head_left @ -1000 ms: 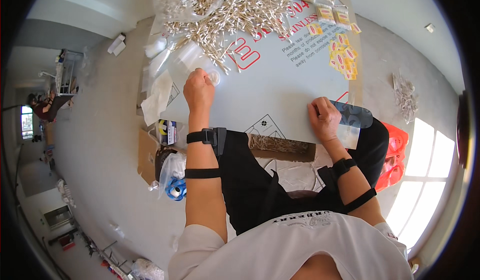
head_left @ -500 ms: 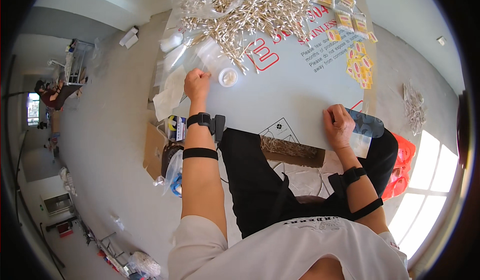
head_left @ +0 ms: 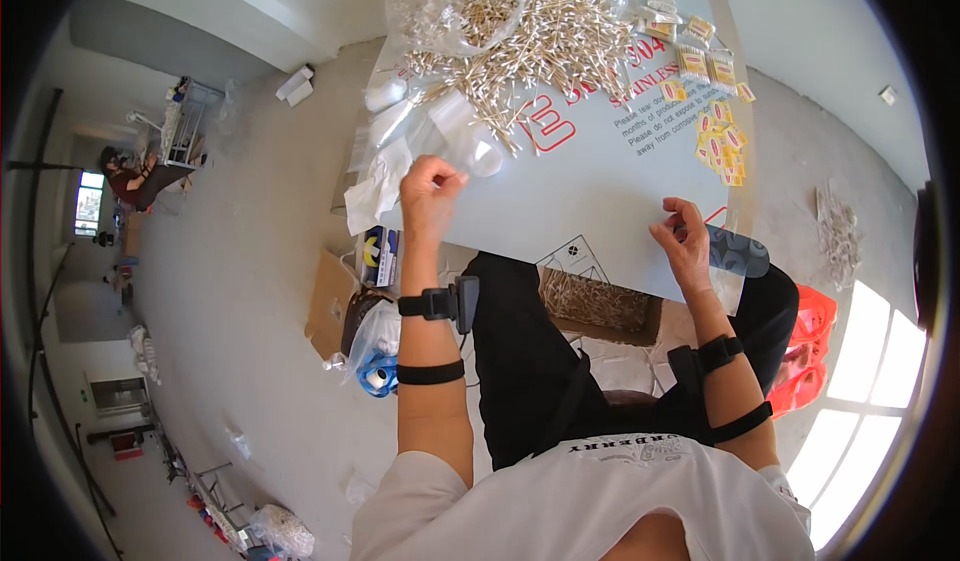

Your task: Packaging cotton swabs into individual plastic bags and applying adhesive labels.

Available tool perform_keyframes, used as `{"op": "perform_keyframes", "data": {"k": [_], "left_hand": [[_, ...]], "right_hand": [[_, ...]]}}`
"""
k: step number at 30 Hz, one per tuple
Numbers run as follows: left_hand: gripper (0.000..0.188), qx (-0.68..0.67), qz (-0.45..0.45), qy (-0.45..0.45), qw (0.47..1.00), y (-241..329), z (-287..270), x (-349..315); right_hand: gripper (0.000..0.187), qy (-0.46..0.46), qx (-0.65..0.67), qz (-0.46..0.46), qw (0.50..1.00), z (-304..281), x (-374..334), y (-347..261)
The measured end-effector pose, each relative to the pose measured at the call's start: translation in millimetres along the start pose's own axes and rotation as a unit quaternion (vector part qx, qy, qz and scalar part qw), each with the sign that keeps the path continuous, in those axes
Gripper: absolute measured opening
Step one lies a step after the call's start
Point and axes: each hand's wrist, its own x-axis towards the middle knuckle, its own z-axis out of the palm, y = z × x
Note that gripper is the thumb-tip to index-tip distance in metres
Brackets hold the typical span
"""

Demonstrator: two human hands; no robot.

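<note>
My left hand [head_left: 430, 189] is curled at the left side of the pale table sheet [head_left: 590, 186], its fingertips pinched on the edge of a small clear plastic bag [head_left: 478, 149]. Just beyond lies a big heap of cotton swabs [head_left: 540, 31], partly in clear bags. My right hand [head_left: 685, 243] hovers at the table's near edge, fingers loosely bent and apart, with nothing visible in it. A dark curved object [head_left: 740, 256] lies just right of that hand. Small yellow packets [head_left: 718, 139] are scattered farther back on the right.
A cardboard box of swabs [head_left: 600, 301] sits under the table's near edge by my knees. On the floor are a cardboard piece [head_left: 328, 306], a bagged blue-and-white roll [head_left: 375, 373], an orange bag [head_left: 808, 356] and a pale bundle [head_left: 835, 223]. A person [head_left: 125, 173] sits far left.
My left hand drew back from the swab heap toward the table's left edge, bringing the clear bag. My right hand lifted slightly and its fingers loosened.
</note>
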Motion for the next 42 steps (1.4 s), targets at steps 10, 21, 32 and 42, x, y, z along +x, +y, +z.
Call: {"op": "perform_keyframes", "data": {"k": [10,21,32,42], "left_hand": [[0.021,-0.094,-0.014,-0.152,0.984,121,120,-137],[0.016,-0.217,-0.134,-0.267,0.929,135,123,-160],[0.017,-0.157,-0.102,-0.217,0.958,152,202,-173],[0.016,-0.166,-0.086,-0.252,0.949,154,236,-184]], "right_hand": [[0.010,-0.215,0.291,0.105,0.926,-21,-54,-26],[0.010,-0.339,0.284,0.157,0.883,-79,-69,-40],[0.011,-0.092,0.176,0.051,0.979,-96,-87,-24],[0.017,-0.099,0.329,0.187,0.920,-110,-96,5]]}}
